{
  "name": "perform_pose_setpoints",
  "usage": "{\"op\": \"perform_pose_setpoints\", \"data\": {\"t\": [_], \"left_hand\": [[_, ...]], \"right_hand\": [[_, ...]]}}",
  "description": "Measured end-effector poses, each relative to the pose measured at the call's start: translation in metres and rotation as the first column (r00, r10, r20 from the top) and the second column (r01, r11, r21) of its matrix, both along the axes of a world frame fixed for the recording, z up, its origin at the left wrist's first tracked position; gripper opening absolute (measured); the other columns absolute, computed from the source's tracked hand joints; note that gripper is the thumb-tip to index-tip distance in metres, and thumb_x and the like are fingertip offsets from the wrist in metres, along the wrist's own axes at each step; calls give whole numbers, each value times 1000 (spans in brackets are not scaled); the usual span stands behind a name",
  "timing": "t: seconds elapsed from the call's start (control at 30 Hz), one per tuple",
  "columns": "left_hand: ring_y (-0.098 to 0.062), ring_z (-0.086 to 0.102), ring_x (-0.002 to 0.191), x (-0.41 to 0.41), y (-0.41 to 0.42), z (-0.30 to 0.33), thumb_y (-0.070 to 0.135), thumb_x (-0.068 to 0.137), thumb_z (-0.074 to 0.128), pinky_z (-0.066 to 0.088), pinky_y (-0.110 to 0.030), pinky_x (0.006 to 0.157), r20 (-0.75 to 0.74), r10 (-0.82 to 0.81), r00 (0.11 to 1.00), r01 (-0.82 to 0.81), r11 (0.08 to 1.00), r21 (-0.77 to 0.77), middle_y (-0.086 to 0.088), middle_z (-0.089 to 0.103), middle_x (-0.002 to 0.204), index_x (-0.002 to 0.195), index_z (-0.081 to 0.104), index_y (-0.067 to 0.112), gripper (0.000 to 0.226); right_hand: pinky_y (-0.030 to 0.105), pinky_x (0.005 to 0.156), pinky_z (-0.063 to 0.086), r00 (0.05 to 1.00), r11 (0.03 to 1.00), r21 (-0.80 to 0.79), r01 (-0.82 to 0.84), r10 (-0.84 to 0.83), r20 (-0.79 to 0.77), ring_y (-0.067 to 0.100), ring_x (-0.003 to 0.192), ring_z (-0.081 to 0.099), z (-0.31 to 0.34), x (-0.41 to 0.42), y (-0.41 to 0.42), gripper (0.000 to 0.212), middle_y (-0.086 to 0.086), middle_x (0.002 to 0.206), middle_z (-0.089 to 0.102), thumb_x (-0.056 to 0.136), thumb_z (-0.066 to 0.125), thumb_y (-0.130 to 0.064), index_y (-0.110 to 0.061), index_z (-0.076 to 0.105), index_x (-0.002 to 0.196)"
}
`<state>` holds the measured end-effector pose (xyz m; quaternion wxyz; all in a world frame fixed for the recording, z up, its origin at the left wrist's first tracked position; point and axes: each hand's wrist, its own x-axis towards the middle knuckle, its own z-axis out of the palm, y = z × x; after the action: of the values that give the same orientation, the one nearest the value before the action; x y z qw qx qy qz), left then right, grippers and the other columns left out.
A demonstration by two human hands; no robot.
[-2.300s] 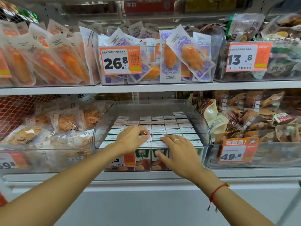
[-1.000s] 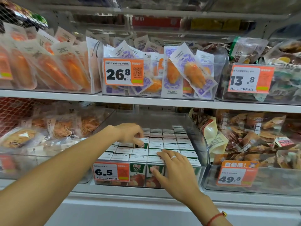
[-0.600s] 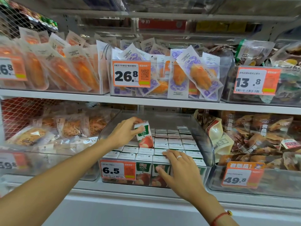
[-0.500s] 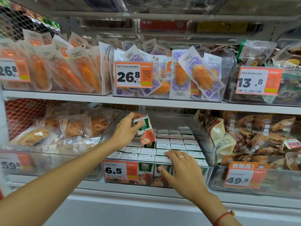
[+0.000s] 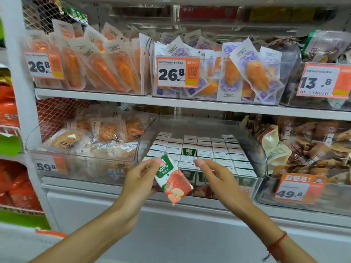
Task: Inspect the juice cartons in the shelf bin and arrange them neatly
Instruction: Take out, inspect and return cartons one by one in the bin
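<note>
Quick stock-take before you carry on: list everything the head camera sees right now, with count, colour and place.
held juice carton: one, green top with red apple print, tilted, in front of the bin.
juice cartons in bin: many, white tops, packed in rows; one gap shows a green carton face.
shelf bin: one, clear, lower shelf centre.
orange snack packs: many, upper shelf left.
purple-white packs: many, upper shelf centre.
brown snack bags: many, lower shelf right.
price tags: five visible, orange and white, on bin fronts.
left hand: grips the held juice carton.
right hand: beside the carton, holds nothing; red cord on the wrist.
</note>
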<state>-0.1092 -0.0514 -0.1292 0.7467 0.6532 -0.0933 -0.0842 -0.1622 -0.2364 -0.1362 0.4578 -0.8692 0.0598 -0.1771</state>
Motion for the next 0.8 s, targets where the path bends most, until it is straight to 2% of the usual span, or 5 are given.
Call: {"op": "perform_pose_setpoints", "data": {"t": [0.13, 0.27, 0.4, 0.67, 0.8], "left_hand": [[-3, 71, 81, -8, 5, -5, 36, 92, 61, 56, -18, 69, 65, -78, 995, 76, 996, 36, 1, 76, 98, 114, 66, 22, 27], [-11, 69, 100, -8, 12, -11, 56, 72, 65, 55, -29, 89, 91, -92, 992, 85, 993, 79, 3, 72, 111, 120, 63, 30, 54], [-7, 71, 92, -7, 15, -18, 49, 72, 67, 56, -18, 73, 96, -97, 991, 93, 995, 37, 4, 74, 105, 117, 64, 28, 50], [-4, 70, 98, 2, 15, -36, 43, 83, 68, 56, -29, 87, 3, -204, 979, 203, 974, 98, 12, 74, 106, 112, 67, 32, 31], [-3, 71, 91, 7, 18, -37, 33, 91, 63, 56, -17, 71, -23, -297, 955, 297, 949, 100, 13, 75, 97, 110, 69, 31, 20]], "right_hand": [[32, 87, 56, 989, 975, 170, -145, 146, 7, 8, 98, 67, 7, -8, 34, 49, -9, 99, 73, 82, 43, -66, -31, 72, 98], [13, 77, 51, 983, 960, 219, -174, 182, -17, -11, 89, 64, 8, -9, 44, 37, -17, 98, 72, 82, 55, -57, -34, 70, 106], [9, 65, 50, 984, 939, 303, -161, 176, -24, -5, 82, 68, 1, -6, 45, 11, -15, 88, 75, 92, 60, -35, -33, 71, 94], [16, 63, 55, 997, 840, 540, -49, 74, -26, 11, 85, 73, -10, -2, 46, 25, -3, 93, 77, 93, 59, -34, -18, 69, 109], [21, 73, 57, 992, 854, 516, -64, 109, -58, 11, 90, 73, -13, 0, 42, 28, -4, 98, 76, 94, 58, -36, -18, 67, 113]]}}
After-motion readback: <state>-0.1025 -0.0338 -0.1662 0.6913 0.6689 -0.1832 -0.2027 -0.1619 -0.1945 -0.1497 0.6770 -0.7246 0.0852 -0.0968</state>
